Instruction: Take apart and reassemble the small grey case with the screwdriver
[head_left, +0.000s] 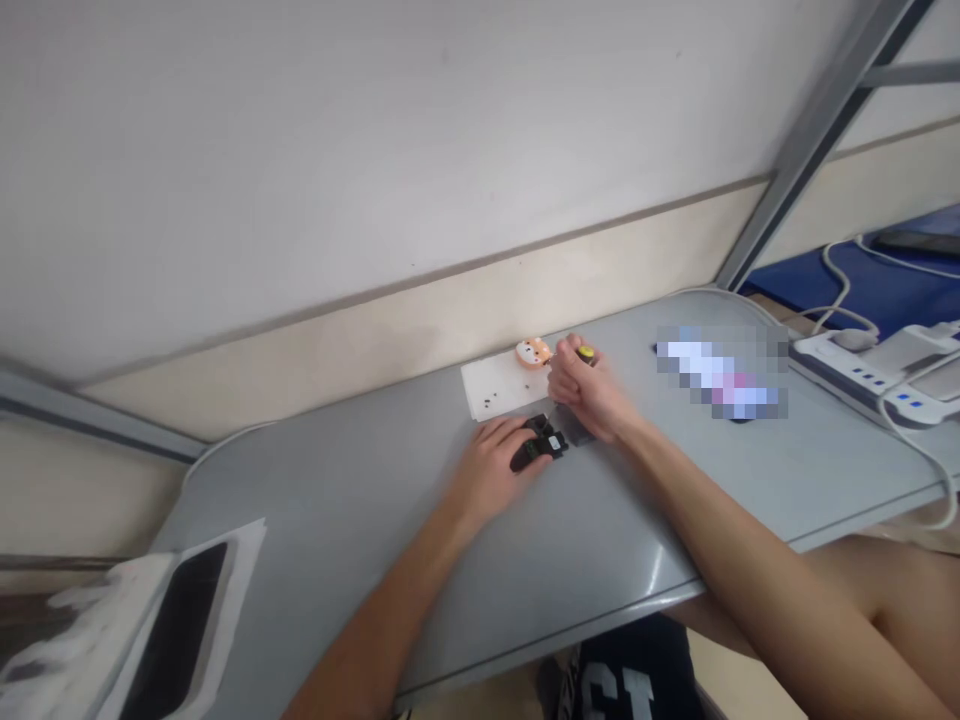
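Observation:
My left hand [496, 462] rests on the grey table, its fingers closed around a small black device [534, 448] with a white label on it. Just beyond and to the right, my right hand [583, 388] is wrapped round a screwdriver [586, 354] with a yellow-topped handle, its shaft pointing down toward the device. Whether the tip touches the device I cannot tell. Beside the device lies a dark flat piece [577, 428], partly covered by my right hand. Several tiny dark screws [489, 400] sit on a white paper [491, 378] behind my hands.
An orange-and-white animal-faced item [533, 352] stands on the paper near the wall. To the right are a blurred-out phone-like object [720, 375] and a white power strip [870, 375] with cables. A black phone-like slab [180, 625] lies at the left.

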